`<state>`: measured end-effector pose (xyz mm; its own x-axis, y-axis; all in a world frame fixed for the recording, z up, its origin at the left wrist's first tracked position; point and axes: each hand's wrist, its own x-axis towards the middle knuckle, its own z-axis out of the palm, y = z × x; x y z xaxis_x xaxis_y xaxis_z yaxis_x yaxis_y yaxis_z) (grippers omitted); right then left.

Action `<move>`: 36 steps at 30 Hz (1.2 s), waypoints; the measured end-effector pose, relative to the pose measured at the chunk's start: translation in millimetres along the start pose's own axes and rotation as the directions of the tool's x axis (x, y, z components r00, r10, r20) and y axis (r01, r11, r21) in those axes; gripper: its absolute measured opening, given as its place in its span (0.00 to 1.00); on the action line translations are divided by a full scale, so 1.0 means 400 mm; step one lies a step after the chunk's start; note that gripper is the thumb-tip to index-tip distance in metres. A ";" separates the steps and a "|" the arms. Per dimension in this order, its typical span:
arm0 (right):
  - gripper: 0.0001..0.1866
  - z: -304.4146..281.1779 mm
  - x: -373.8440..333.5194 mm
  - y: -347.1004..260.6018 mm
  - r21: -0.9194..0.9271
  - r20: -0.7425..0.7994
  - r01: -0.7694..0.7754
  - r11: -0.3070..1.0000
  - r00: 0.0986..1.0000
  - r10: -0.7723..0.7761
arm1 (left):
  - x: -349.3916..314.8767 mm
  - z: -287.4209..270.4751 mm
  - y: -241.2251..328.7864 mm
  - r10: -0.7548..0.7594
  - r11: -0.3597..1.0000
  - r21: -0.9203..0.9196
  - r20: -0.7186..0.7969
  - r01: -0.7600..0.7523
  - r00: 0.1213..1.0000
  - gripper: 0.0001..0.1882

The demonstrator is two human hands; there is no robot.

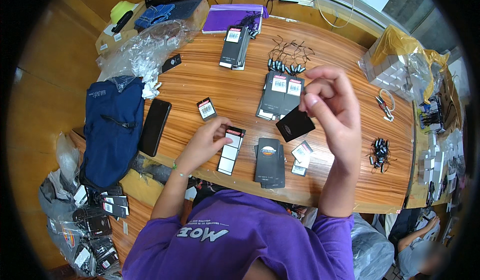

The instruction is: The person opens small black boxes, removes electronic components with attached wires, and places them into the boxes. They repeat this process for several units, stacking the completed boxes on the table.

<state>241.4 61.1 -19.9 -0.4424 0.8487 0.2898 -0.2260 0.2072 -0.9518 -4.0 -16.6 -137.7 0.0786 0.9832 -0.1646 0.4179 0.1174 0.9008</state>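
My right hand is raised over the right side of the table, pinching a small black hang tag by its upper corner. Low on the table, my left hand has its fingers and thumb on the edge of a long tag with white label panels. Between the hands lies a pile of dark grey long tags. Beside it are small white labelled tags. A small labelled tag lies beyond my left hand. Farther back, fanned strung tags have black cords spread above them.
A stack of strung tags is near the purple folder. At the left are a black phone and a navy bag. Snippers and a heap of black cords lie right. Another person is at lower right.
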 end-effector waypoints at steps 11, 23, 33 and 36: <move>0.14 0.067 0.015 0.072 -0.432 0.042 0.070 0.899 0.997 -0.058 | 0.057 0.049 0.214 0.232 0.875 -0.325 -0.367 -0.358 0.901 0.10; 0.14 0.057 0.020 0.072 -0.324 -0.018 0.038 0.945 0.999 -0.046 | 0.058 0.053 0.266 0.423 0.876 -0.076 -0.354 -0.476 0.834 0.10; 0.10 0.054 0.032 0.086 0.040 0.012 -0.089 0.995 0.996 0.088 | 0.081 0.030 0.275 0.783 0.617 0.507 -0.316 -0.602 0.536 0.13; 0.08 0.034 0.040 0.101 0.173 0.142 -0.159 0.972 0.981 0.135 | 0.080 0.027 0.276 0.863 0.491 0.675 -0.292 -0.550 0.411 0.15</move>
<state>213.4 76.5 -52.2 -0.5876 0.7911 0.1699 -0.2994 -0.0175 -0.9540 54.4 26.2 -47.9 0.1286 0.5464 0.8276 0.7732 -0.5779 0.2614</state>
